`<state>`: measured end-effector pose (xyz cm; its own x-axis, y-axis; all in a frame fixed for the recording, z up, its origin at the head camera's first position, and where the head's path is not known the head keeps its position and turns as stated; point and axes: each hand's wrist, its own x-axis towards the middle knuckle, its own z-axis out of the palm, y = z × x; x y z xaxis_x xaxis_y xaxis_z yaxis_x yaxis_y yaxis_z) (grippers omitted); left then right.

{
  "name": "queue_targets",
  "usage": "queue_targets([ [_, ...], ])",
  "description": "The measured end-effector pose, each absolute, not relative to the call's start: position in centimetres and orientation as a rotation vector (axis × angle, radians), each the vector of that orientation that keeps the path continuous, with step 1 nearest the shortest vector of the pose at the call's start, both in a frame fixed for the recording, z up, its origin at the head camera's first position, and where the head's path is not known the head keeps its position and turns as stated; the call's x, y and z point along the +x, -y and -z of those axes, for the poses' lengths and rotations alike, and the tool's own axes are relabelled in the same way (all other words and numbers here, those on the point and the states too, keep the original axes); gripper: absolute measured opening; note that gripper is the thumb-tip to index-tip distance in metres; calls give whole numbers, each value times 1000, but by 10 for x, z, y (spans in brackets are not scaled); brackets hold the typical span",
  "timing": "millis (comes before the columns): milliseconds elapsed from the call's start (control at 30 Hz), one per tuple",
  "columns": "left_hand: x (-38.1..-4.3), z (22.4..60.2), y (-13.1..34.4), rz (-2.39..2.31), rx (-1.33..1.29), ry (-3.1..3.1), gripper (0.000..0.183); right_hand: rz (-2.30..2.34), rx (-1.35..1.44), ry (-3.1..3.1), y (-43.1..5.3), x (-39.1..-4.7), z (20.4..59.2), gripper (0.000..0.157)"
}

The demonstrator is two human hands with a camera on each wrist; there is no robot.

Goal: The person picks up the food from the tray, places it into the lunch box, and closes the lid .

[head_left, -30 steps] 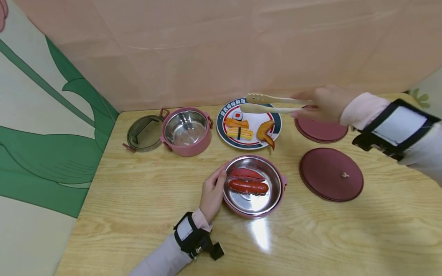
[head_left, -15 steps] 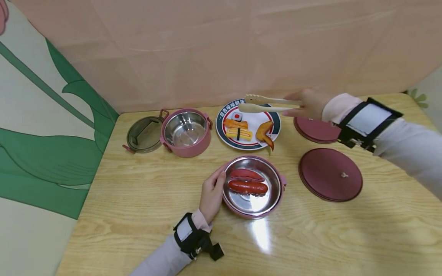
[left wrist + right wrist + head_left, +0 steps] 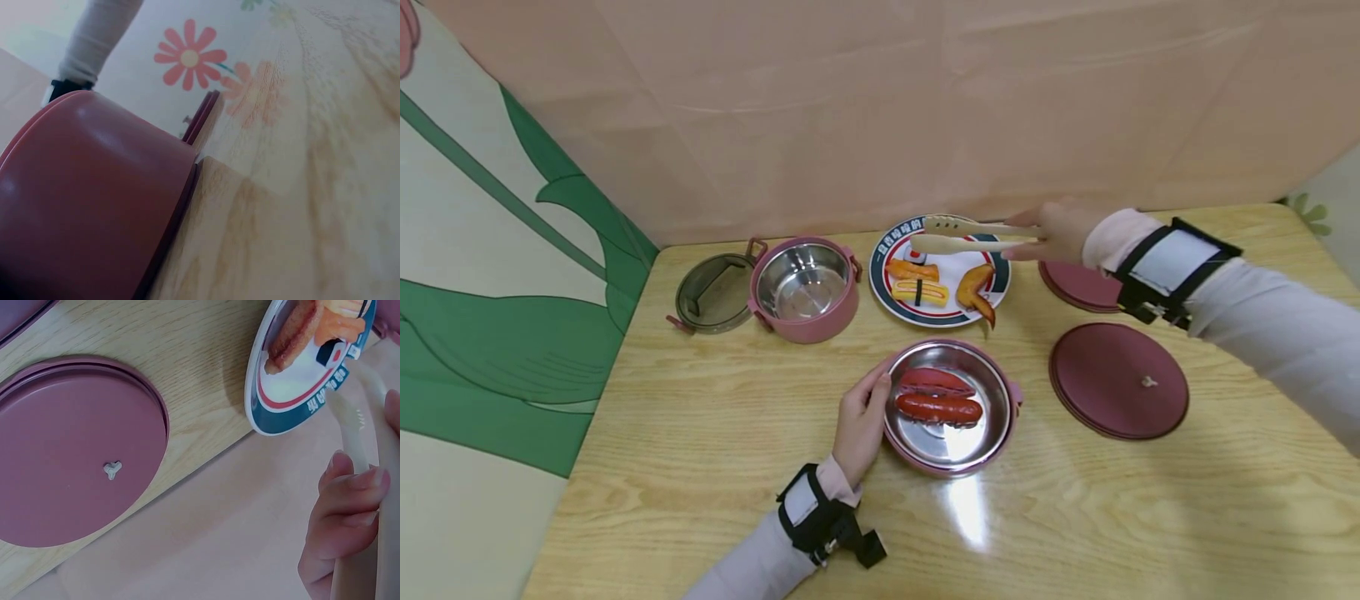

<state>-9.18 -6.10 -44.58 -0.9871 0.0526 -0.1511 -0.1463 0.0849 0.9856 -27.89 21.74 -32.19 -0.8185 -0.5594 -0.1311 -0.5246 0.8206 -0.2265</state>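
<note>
My left hand (image 3: 859,425) grips the near pink pot (image 3: 925,440) at its left side, thumb on the steel rim. Inside the pot lie a sausage (image 3: 940,408) and a split red sausage-like piece (image 3: 936,382). My right hand (image 3: 1058,231) holds cream tongs (image 3: 958,245), their tips apart over the back left of a patterned plate (image 3: 889,302). On that plate are a sushi roll (image 3: 913,256) partly behind the tongs, an orange piece (image 3: 913,269), a yellow egg sushi (image 3: 921,291) and a chicken wing (image 3: 974,287). Nothing shows between the tong tips.
Another pink pot (image 3: 805,312) stands at the back left, beside a glass lid (image 3: 715,293) with a handle. Two round maroon lids (image 3: 1112,375) lie on the right; my right forearm passes above the back one. A draped cloth (image 3: 850,125) hangs behind the table.
My right hand has moved left and slightly down with the tongs, whose tips have come down towards the sushi roll. The left hand stays on the pot.
</note>
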Motion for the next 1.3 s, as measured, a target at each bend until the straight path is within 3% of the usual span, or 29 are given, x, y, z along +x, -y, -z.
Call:
queue_targets([
  [200,-91,446,61,-2025,-103,-2221,40,272,-769,-2753,-214,-280,323,68],
  [967,-87,446,62,-2060,-70,-2227,39,117,-889,-2706,-214,-283,330,67],
  [1300,-87,446,62,-2054,-88,-2221,40,52,-1039,-2785,-214,-283,337,52],
])
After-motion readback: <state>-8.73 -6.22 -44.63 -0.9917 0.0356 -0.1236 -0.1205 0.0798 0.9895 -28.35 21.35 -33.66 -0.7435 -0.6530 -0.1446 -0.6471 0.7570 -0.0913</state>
